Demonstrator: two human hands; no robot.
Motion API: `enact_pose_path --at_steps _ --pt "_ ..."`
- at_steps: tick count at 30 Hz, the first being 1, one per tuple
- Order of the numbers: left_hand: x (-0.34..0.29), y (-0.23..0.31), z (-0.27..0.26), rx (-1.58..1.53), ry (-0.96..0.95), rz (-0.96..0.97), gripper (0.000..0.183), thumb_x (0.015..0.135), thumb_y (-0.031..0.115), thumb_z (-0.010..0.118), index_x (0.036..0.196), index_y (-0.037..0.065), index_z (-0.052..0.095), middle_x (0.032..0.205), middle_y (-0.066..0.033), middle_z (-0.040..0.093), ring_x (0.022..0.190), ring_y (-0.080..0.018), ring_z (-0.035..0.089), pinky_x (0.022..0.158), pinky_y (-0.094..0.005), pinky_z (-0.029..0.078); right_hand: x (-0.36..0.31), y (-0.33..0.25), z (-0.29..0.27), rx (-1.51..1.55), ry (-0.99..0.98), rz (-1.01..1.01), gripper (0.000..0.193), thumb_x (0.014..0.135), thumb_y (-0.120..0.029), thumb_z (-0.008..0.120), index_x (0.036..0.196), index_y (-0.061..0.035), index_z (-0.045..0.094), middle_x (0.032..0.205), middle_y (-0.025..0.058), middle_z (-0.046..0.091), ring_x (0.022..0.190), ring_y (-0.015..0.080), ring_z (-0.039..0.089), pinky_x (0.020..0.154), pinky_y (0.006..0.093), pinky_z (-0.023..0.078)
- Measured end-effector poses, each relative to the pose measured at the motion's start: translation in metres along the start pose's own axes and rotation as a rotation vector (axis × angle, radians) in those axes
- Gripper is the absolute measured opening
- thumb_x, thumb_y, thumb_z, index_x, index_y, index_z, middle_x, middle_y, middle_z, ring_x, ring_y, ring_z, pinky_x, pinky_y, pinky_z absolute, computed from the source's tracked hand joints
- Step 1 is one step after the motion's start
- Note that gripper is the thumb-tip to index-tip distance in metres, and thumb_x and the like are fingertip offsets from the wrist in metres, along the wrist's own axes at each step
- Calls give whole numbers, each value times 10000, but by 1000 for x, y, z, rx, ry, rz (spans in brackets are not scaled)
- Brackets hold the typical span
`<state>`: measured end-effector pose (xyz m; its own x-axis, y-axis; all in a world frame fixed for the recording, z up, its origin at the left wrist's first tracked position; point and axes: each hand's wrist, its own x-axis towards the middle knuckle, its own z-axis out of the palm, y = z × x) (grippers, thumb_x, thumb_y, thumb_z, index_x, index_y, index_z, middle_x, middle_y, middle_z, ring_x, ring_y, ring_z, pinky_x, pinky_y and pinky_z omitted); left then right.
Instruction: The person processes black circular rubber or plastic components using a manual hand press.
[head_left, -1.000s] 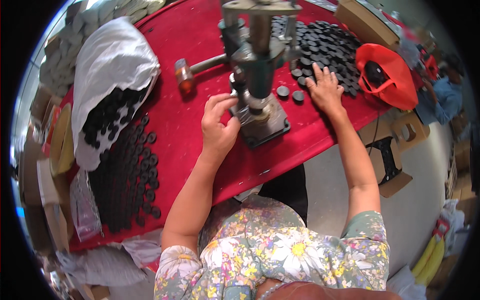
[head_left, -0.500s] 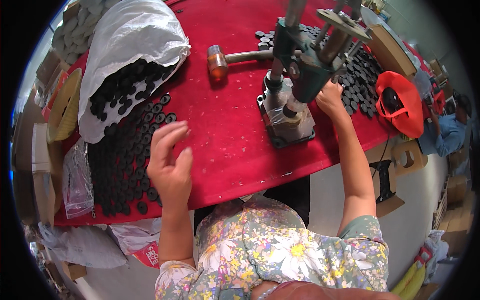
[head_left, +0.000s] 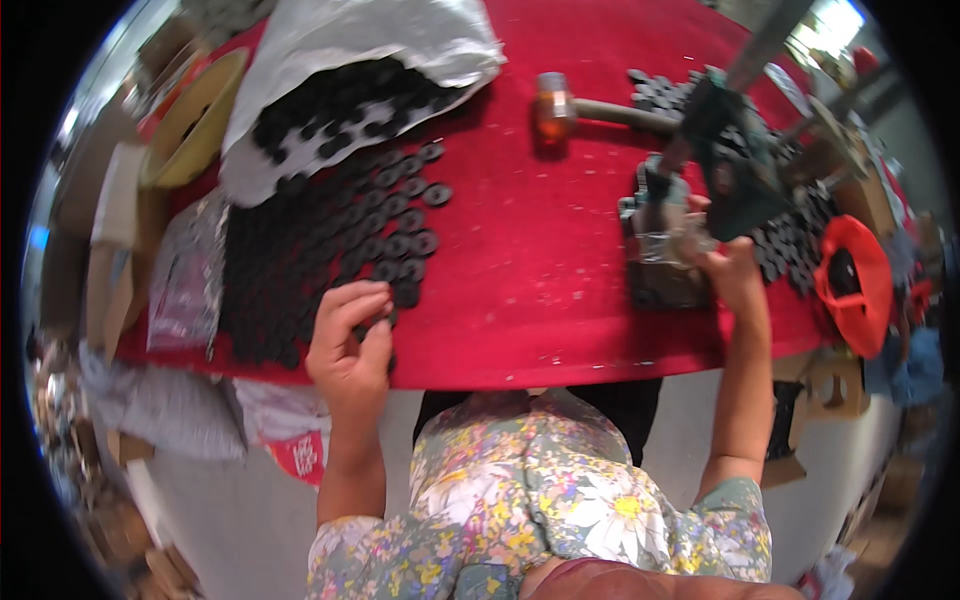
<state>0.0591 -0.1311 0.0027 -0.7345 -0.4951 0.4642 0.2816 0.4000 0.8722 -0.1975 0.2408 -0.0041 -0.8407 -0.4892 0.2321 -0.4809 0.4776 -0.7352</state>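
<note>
My left hand (head_left: pixel 350 335) hovers at the near edge of a spread of black round button-like discs (head_left: pixel 397 245) on the left of the table. Its fingers are bent, with the thumb apart from them; dark discs show in the gap, and I see nothing clearly gripped. My right hand (head_left: pixel 738 275) reaches in at the base of a dark green bench press (head_left: pixel 735 165), beside its metal plate wrapped in clear plastic (head_left: pixel 655 240). Motion blur and the press obscure those fingertips, so anything between them is hidden.
A white sack (head_left: pixel 300 95) spills black discs at the back left. A mallet (head_left: pixel 555 105) with an amber head lies behind the press. More discs (head_left: pixel 790 245) and a red-orange bag (head_left: pixel 855 300) sit at the right. A yellow basket (head_left: pixel 195 120) stands far left.
The view has swung, shifting the table's contents rightward. My left hand has come closer to the discs' near edge. My right hand has moved from beside the press toward its base plate.
</note>
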Motion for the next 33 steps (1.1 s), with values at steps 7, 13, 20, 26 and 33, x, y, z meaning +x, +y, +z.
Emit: enact_pose_path --at_steps 7,13,20,26,33 --pt "-10 -17 -37 645 126 250 333 819 -37 677 1150 -3 658 1212 -123 632 1092 -278 595 950 -374 474 27 118 -60 -780 639 -81 230 872 -212 628 923 11 652 930 194 645 980 392 643 806 533 506" --pt "-56 -38 -35 827 110 120 723 880 428 758 1383 -13 485 1467 -183 427 1346 -348 410 1137 -439 318 -39 -26 23 -166 944 -166 346 1034 -101 517 1338 54 571 1345 156 598 1233 239 563 1019 348 455" --pt "-58 -41 -26 950 -54 133 818 825 446 779 1421 19 416 1498 -249 369 1375 -431 368 1141 -620 249 -70 -57 67 -187 855 -370 287 1015 -72 492 1230 90 592 1283 219 596 1202 340 569 1027 455 446" --pt "-51 -31 -25 1001 -81 75 892 915 595 616 1515 0 331 1591 -274 255 1451 -458 279 1162 -630 193 -32 -140 94 -255 156 -513 367 861 -79 650 1219 1 643 1298 181 606 1200 348 551 1071 468 356" --pt "-28 -37 -17 1184 -188 -95 826 967 654 451 1502 25 422 1571 -293 307 1456 -487 273 1176 -601 211 44 -192 217 -314 -214 -790 464 886 -345 703 1296 -141 631 1467 115 509 1399 343 404 1091 485 304"
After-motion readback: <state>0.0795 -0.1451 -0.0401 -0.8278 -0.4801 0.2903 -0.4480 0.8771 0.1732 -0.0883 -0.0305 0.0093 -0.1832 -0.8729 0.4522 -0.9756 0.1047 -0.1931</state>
